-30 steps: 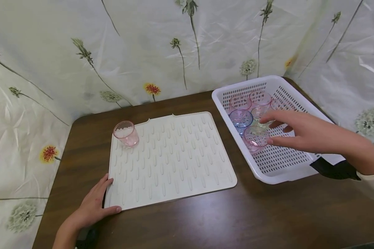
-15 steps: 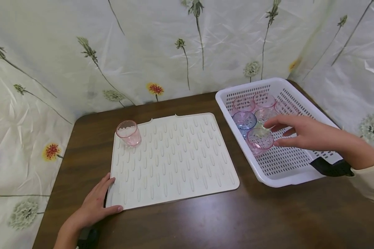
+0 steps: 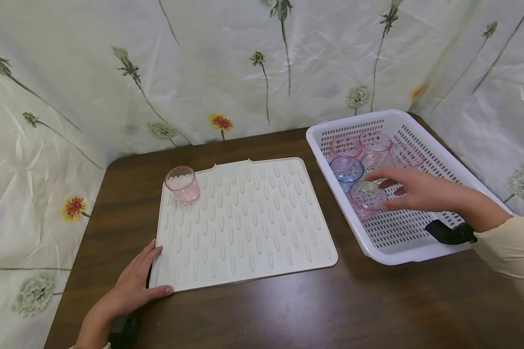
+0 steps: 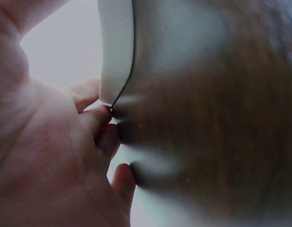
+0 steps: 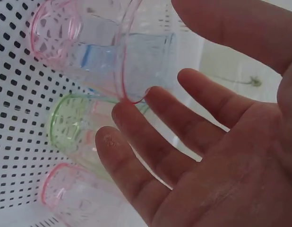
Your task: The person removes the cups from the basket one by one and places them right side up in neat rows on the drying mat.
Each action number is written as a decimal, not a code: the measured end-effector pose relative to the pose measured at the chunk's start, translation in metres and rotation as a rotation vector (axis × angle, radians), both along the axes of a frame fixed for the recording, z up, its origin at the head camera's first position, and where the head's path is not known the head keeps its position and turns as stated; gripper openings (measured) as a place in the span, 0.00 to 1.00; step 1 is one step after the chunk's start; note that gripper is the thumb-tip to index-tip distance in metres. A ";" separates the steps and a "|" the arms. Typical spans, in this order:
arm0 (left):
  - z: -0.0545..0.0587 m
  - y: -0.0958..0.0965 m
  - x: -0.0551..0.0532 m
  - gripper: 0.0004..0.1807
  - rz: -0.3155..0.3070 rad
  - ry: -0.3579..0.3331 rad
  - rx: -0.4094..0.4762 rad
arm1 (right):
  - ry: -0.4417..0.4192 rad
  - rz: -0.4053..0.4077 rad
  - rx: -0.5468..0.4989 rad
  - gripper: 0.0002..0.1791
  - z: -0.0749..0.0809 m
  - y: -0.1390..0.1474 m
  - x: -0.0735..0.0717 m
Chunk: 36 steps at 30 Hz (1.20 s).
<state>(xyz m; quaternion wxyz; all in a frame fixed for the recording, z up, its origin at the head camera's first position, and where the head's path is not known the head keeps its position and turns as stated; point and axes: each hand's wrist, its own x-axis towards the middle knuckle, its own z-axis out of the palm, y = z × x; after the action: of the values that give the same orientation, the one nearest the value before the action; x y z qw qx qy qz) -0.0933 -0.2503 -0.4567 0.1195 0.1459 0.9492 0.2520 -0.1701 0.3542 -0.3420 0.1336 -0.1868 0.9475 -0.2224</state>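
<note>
My left hand (image 3: 131, 283) lies at the near left corner of a white ridged drying mat (image 3: 244, 228), fingers along its left edge and thumb on its front edge. In the left wrist view the fingertips (image 4: 122, 182) meet the tabletop. My right hand (image 3: 412, 191) is over a white basket, thumb and fingers spread around the near pink-rimmed glass (image 3: 368, 201). In the right wrist view its fingertips (image 5: 153, 94) come right at that glass's rim, with the thumb apart. A pink glass (image 3: 182, 185) stands upright on the mat's far left corner.
The perforated white basket (image 3: 388, 256) stands on the right of the brown table (image 3: 288, 310). Inside it are a blue glass (image 3: 346, 169), a green glass (image 5: 70, 125) and several pink-rimmed ones. A flower-print sheet (image 3: 201, 72) hangs behind the table.
My right hand shifts slightly left and closer around the near pink-rimmed glass. The whole view drifts a little to the left. My left hand stays on the mat's corner.
</note>
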 end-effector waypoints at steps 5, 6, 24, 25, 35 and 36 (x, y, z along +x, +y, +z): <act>0.001 0.000 0.001 0.54 -0.003 0.005 -0.010 | -0.086 0.021 -0.054 0.39 -0.006 0.003 -0.005; 0.001 0.000 0.001 0.54 0.000 0.001 -0.014 | -0.112 0.029 -0.072 0.40 -0.008 0.004 -0.006; 0.003 0.000 0.002 0.53 0.004 -0.017 0.004 | -0.339 0.097 -0.153 0.48 -0.028 0.009 -0.022; 0.003 0.000 0.002 0.53 0.003 -0.016 0.003 | -0.337 0.095 -0.149 0.48 -0.028 0.010 -0.021; 0.004 0.003 0.000 0.53 0.000 -0.015 0.005 | -0.117 0.092 -0.153 0.45 -0.022 0.012 -0.013; 0.004 0.002 0.000 0.53 0.002 -0.018 0.004 | -0.098 0.094 -0.149 0.46 -0.020 0.013 -0.013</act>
<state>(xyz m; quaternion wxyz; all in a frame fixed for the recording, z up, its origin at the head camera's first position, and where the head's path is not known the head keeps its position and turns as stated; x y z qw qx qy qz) -0.0937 -0.2480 -0.4527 0.1275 0.1430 0.9477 0.2552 -0.1830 0.3673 -0.3619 0.1757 -0.2295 0.9109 -0.2944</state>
